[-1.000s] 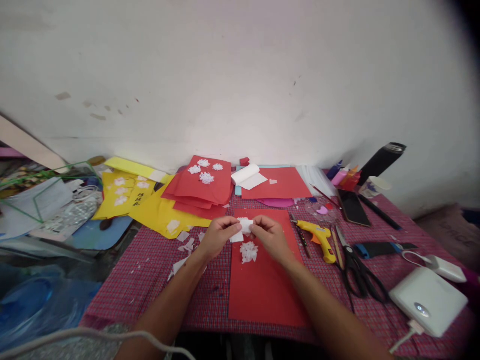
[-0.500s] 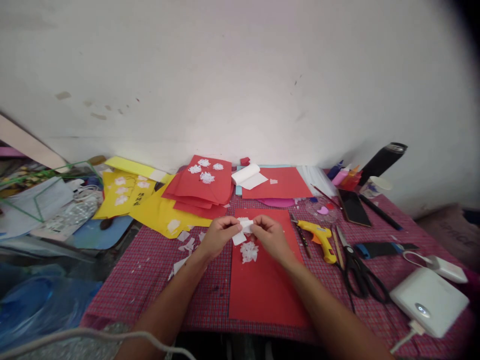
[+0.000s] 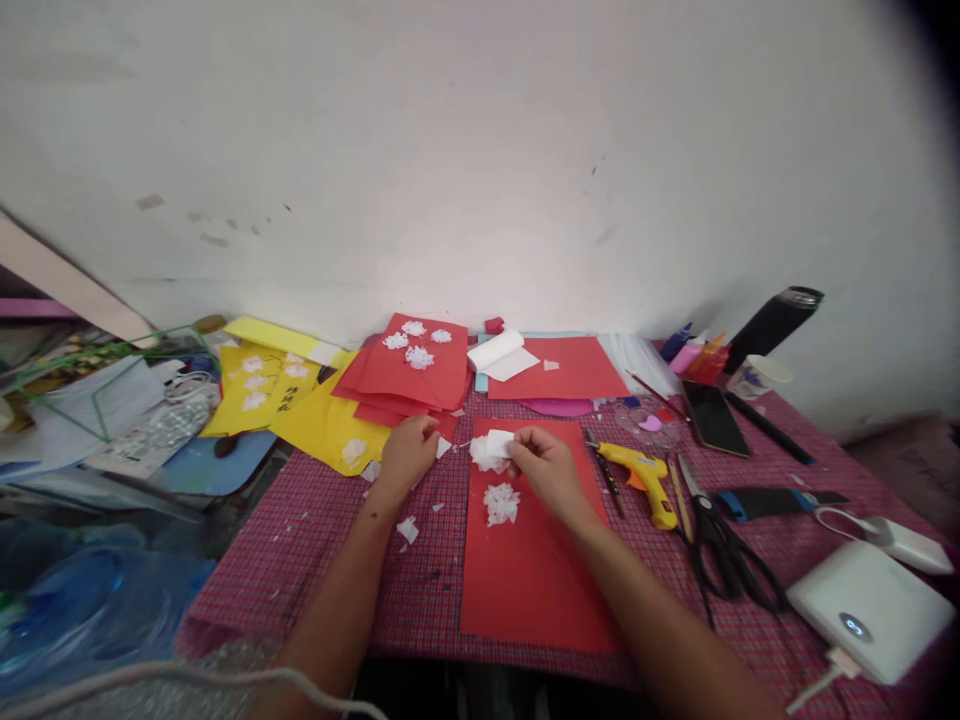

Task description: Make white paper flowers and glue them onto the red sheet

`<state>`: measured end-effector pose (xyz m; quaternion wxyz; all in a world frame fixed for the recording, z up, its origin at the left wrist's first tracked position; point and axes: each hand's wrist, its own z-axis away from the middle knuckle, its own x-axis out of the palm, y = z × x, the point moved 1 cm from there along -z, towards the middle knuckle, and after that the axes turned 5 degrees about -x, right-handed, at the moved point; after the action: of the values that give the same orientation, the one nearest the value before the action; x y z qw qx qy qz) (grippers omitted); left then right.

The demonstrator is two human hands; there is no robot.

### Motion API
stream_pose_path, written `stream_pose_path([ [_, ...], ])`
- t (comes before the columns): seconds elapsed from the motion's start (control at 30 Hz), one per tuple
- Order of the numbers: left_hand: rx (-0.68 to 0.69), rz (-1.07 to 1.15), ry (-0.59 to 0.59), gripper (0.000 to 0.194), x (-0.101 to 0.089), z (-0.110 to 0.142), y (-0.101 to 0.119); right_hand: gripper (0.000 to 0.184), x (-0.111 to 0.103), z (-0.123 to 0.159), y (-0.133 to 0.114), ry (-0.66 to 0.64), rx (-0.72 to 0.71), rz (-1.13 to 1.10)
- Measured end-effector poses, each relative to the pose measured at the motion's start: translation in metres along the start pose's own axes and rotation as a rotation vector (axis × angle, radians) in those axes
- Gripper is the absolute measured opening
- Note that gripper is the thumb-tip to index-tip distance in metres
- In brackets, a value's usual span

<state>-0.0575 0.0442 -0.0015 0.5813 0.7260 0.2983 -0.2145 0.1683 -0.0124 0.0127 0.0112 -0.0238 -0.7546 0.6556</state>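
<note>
One white paper piece (image 3: 499,443) now pinched by right hand (image 3: 547,465) alone, left hand (image 3: 409,455) apart, fingers curled.

A checked cloth-covered table (image 3: 300,560) — red sheets (image 3: 540,580), glue gun (image 3: 641,478), scissors (image 3: 724,540), phone (image 3: 716,417) — paper scraps (image 3: 408,530)

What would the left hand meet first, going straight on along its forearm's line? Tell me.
The left hand would probably meet the stack of red paper just ahead, though depth is unclear and it might pass over.
</note>
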Motion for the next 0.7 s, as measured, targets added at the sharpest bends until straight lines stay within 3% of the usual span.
stream_pose_path([
  [0.13,0.087,0.050,0.140,0.021,0.000,0.009,0.022,0.018,0.000,-0.001,0.002,-0.007,0.010,-0.035],
  [0.2,0.041,0.267,-0.026,0.018,0.006,0.017,0.034,0.017,0.000,-0.001,0.004,-0.014,0.020,-0.072],
  [0.27,-0.047,0.508,-0.333,0.021,0.014,0.026,0.043,0.017,0.000,-0.002,0.005,-0.019,0.025,-0.108],
  [0.33,-0.115,0.676,-0.485,0.024,0.021,0.033,0.048,0.017,0.000,-0.001,0.005,-0.017,0.024,-0.129],
  [0.5,-0.191,0.880,-0.562,0.025,0.027,0.038,0.049,0.018,0.000,0.000,0.003,-0.020,0.033,-0.124],
  [0.7,-0.181,0.882,-0.575,0.023,0.025,0.036,0.047,0.019,0.001,0.000,0.005,-0.013,0.041,-0.112],
])
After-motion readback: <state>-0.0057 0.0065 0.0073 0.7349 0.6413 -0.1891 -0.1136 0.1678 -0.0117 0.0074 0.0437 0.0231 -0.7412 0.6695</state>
